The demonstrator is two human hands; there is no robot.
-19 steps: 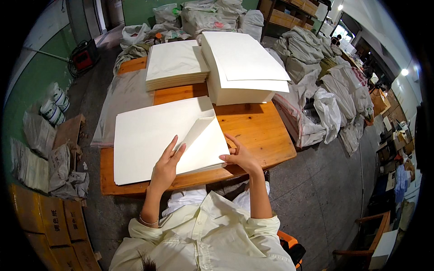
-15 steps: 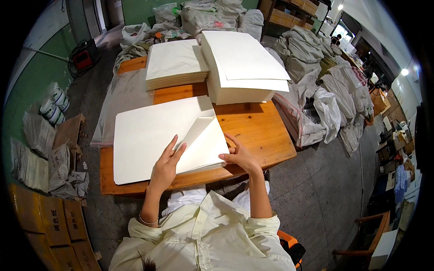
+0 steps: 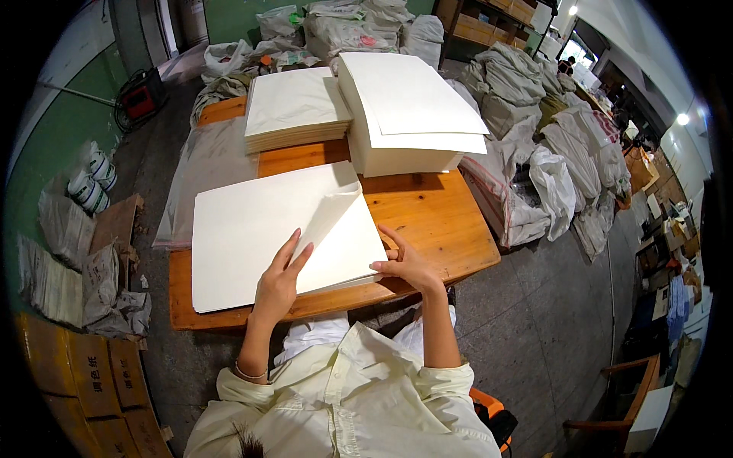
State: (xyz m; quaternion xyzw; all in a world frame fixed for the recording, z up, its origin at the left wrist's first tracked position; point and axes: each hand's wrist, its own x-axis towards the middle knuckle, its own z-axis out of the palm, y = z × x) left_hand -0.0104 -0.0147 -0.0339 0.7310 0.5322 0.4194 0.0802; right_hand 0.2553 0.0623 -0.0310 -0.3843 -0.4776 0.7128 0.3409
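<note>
A low stack of white paper sheets (image 3: pixel 252 229) lies on the near part of the wooden table. The right part of its top sheet is folded back in a curl (image 3: pixel 332 210), baring the sheet under it. My left hand (image 3: pixel 277 286) rests at the stack's near edge, thumb and forefinger spread beside the curl, holding nothing I can see. At the near right corner, my right hand (image 3: pixel 412 266) grips the sheets, its thumb on top and its forefinger along the right edge. Its other fingers are partly hidden.
Behind stand a shorter paper stack (image 3: pixel 298 99) and a taller one (image 3: pixel 412 99) on the table (image 3: pixel 427 210). Clear plastic sheeting (image 3: pixel 202 175) hangs over the left edge. Filled sacks (image 3: pixel 569 164) crowd the right; cardboard boxes (image 3: pixel 92 374) stand at lower left.
The curled part of the top sheet has loosened, its fold less sharp than before. Both my hands stay nearly in place.
</note>
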